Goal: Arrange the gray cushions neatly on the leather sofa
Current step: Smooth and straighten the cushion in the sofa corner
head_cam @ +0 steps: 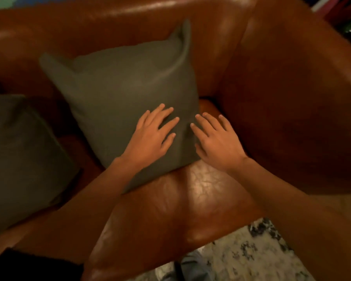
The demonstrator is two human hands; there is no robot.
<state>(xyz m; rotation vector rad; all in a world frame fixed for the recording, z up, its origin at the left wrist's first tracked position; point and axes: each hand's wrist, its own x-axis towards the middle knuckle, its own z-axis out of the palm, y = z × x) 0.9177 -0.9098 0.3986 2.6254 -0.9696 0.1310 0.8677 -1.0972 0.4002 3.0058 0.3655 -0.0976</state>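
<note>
A gray cushion (pixel 126 88) leans against the backrest of the brown leather sofa (pixel 190 199), close to its right armrest (pixel 292 98). My left hand (pixel 152 138) lies flat on the cushion's lower front, fingers spread. My right hand (pixel 217 142) rests beside it on the cushion's lower right edge, fingers apart, holding nothing. A second gray cushion (pixel 18 159) lies on the seat at the left, partly cut off by the frame edge.
A speckled light rug (pixel 251 256) covers the floor in front of the sofa. My foot (pixel 190 268) shows at the bottom edge. Dark blurred objects (pixel 344 15) stand beyond the armrest at the top right.
</note>
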